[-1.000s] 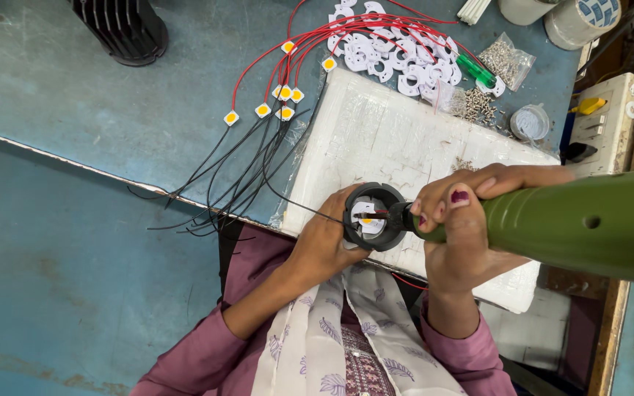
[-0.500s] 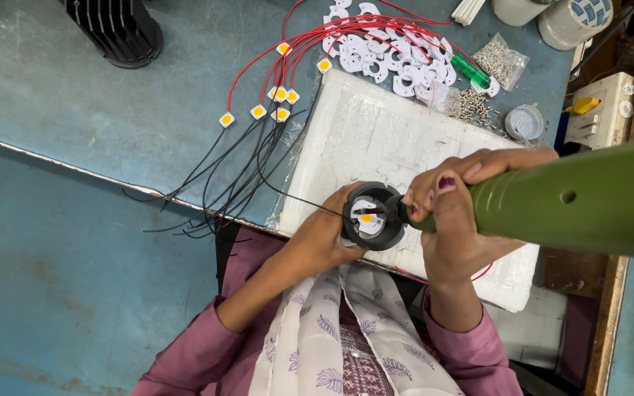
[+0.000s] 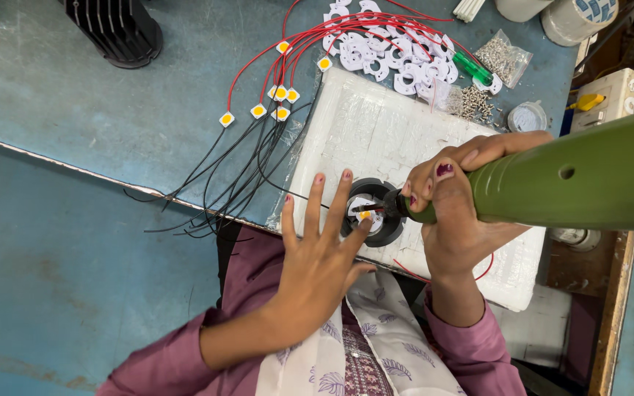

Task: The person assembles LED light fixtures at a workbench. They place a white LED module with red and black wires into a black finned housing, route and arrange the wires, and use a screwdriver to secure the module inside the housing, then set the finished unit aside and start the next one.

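Step in hand: by the look of it, a screw is being driven into the small white part seated inside the black round housing (image 3: pixel 373 213), which lies on the white foam pad (image 3: pixel 376 132) at the near edge of the desk (image 3: pixel 111 125)
Right hand (image 3: pixel 453 213): its grip is closed fully round the nose of the green power screwdriver (image 3: pixel 574 176), thumb on top, with the dark bit reaching left from the fingers into the housing
Left hand (image 3: pixel 321 253): its grip is open and holds nothing; fingers spread flat, the index and middle fingertips touching the housing's left rim to steady it
Where the work sits: the housing is between the two hands, just left of the right grip and touching the left fingertips
Next move, as a judgement: the bit must stay square on the screw head while the left fingers keep the housing from turning; the screw head itself is too small to make out
Wired chips (image 3: pixel 277 94): small yellow squares on red and black leads, beyond the left hand, the leads trailing over the desk edge
White plastic rings (image 3: pixel 390 55): a loose heap beyond both hands, in no container
Containers: a clear bag (image 3: pixel 504 59) holding small silvery screws, with more screws loose beside it, beyond the right grip; a small round lidded tub (image 3: pixel 527 117) nearby, contents not readable
Black finned part (image 3: pixel 115 29): well off beyond the left hand
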Demonstrator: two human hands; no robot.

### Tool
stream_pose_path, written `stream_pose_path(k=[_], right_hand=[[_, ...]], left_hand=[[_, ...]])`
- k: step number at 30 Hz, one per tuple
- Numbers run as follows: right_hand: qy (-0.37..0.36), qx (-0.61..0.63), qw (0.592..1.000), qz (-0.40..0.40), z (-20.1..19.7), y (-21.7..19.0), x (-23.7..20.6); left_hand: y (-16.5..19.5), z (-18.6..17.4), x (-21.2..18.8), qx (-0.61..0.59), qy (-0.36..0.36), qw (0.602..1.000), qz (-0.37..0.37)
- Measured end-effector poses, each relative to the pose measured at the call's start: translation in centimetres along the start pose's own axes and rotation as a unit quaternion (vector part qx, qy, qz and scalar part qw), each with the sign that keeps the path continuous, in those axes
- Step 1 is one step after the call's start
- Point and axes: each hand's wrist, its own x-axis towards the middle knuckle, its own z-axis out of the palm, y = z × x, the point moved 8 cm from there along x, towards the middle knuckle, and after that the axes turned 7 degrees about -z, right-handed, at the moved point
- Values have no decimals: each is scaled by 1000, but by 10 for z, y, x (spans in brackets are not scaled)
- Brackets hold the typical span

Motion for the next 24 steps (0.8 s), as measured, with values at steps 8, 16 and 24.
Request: stream_pose_path(k=[8,16,24], right_hand=[[1,-10,1000,-10,4,-6,2],[-5,2,1000,-6,3,-6,1],[14,-17,1000,1,0,-4,0]], left_hand=[[4,11,14,77,-27,996,36],[14,14,14,217,-11,975,53],[6,11,14,44,-34,998,32]])
